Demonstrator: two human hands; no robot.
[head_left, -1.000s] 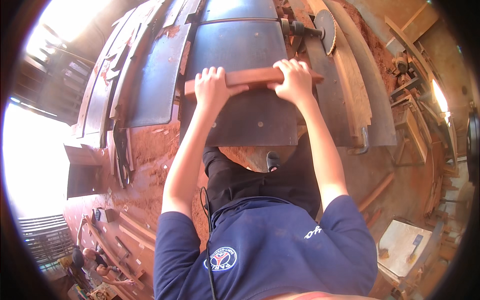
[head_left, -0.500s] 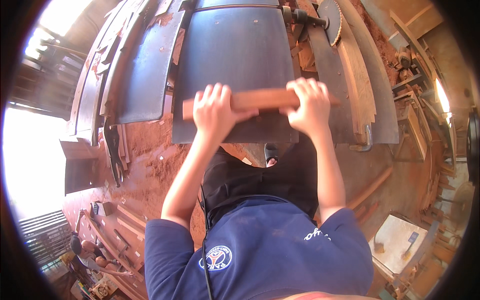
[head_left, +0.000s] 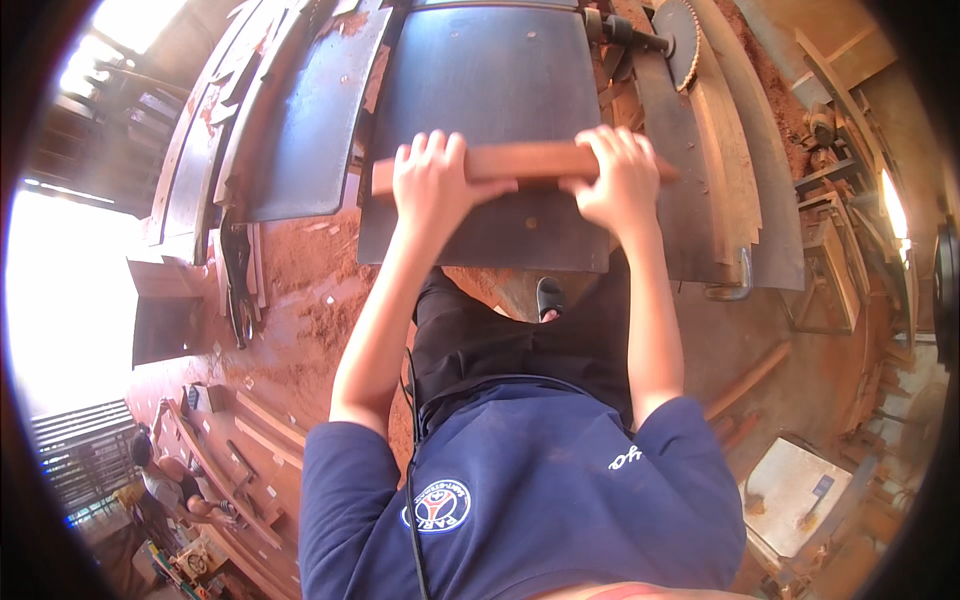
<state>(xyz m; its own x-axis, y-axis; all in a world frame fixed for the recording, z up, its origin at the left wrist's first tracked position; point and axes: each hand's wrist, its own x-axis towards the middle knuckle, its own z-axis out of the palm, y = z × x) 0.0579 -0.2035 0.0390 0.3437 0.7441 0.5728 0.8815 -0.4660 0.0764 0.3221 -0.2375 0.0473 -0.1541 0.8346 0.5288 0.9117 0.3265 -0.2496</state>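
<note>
Head view: wooden bar [head_left: 528, 161] lies crosswise in 2 hands [head_left: 428, 188] [head_left: 622, 184], gripped near each end.

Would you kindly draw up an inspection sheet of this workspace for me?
Surface: flat dark plate in front of the person.
Things in hand: reddish wooden piece, held crosswise over the dark plate; whether it touches is unclear.
Clutter: timber strip and toothed round blade, both to the dark plate's right.
Grips: left grip and right grip closed on the wooden piece, toward opposite ends.
Cables: thin black cord running down the shirt.
Surroundings: reddish, dusty floor; another person at lower left.
</note>
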